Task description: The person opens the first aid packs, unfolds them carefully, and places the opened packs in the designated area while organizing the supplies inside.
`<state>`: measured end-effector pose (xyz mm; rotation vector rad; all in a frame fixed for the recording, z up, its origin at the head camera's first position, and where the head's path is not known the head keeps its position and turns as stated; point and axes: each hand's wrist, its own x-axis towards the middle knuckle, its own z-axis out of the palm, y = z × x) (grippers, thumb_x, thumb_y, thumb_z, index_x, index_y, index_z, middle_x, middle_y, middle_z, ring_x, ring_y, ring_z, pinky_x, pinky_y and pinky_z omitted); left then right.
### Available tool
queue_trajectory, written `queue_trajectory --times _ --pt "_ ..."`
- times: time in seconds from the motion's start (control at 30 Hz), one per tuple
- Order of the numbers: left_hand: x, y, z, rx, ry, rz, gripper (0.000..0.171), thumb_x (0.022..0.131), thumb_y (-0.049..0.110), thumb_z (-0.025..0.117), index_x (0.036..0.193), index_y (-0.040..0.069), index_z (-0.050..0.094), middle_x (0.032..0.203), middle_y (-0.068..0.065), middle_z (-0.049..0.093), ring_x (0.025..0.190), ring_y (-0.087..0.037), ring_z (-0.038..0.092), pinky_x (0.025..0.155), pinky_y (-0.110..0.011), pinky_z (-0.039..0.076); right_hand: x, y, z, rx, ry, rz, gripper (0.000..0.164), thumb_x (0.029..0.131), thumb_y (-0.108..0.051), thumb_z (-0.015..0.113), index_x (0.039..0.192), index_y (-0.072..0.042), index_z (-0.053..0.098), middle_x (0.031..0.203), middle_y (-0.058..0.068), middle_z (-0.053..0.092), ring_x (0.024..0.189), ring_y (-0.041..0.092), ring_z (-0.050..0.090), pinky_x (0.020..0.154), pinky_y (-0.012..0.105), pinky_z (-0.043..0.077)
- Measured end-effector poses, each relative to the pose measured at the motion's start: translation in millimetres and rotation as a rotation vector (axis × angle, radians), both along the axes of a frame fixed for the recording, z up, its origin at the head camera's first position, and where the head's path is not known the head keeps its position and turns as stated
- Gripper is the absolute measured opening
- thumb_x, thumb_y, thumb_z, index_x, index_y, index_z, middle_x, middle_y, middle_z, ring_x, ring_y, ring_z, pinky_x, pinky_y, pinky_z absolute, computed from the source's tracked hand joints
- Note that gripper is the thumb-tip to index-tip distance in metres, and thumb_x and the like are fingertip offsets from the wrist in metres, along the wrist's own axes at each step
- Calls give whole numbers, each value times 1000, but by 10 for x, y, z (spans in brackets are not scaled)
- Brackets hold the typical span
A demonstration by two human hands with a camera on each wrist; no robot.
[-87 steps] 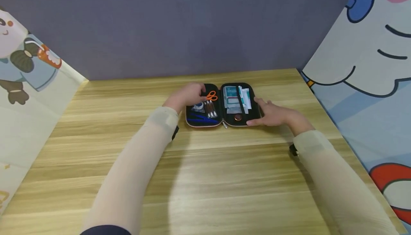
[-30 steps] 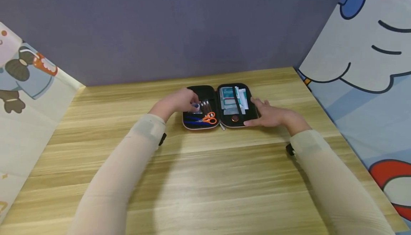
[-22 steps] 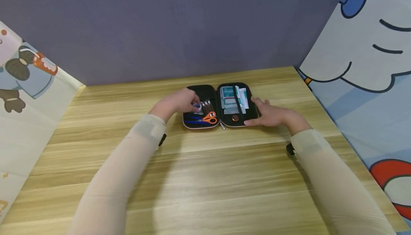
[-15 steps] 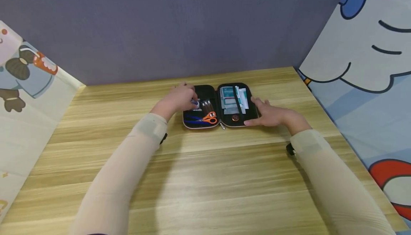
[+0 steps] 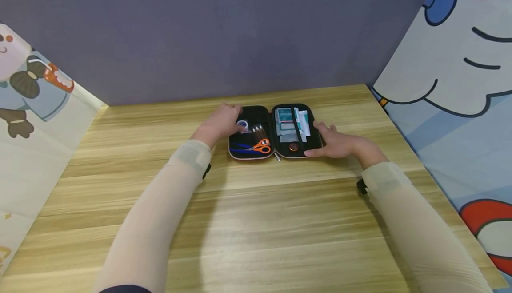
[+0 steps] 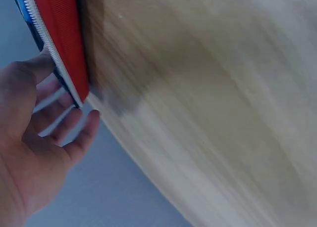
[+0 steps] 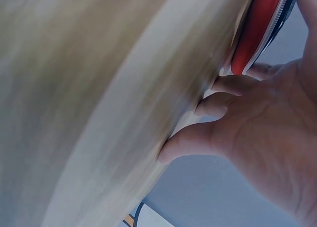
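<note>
A zip-up first-aid case, black inside, lies unfolded on the table. At the outer edge of its left half is my left hand, thumb over the zipped rim and the other fingers loosely bent beyond it. The thumb tip is by a small bagged roll of tape. Brown-tipped sticks, orange-handled scissors and a blue tool share that half. My right hand rests spread at the right half's outer edge. The right wrist view shows its fingertips on the table beside the red shell.
In the right half, a strap holds teal and white packets; a round copper-coloured item lies below. The zip pull hangs at the front. A grey panel stands behind the wooden table, with printed panels on both sides.
The scissors have gone from the left half's upper part to its front. My left hand has drawn back leftward from the tape roll, uncovering it. The right hand stays in place.
</note>
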<state>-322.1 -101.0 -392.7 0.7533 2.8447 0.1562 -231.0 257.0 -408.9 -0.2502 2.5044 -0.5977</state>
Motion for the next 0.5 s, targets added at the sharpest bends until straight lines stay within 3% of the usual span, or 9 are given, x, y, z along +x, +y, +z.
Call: queue_trajectory --times 0.2,0.5 --pt "-75 -23 -81 32 14 23 45 100 42 74 125 5 68 132 -15 69 129 -37 56 113 -50 48 6 8 17 -1 -4 -6 129 92 -71 69 171 -9 -11 177 27 -13 161 55 -17 127 76 4" --pt "-150 -30 -149 70 109 -20 33 104 37 70 107 4 65 114 -15 68 111 -35 58 100 -48 49 19 8 25 -4 -8 -4 129 92 -72 69 171 -9 -12 176 27 -14 160 55 -17 127 76 3"
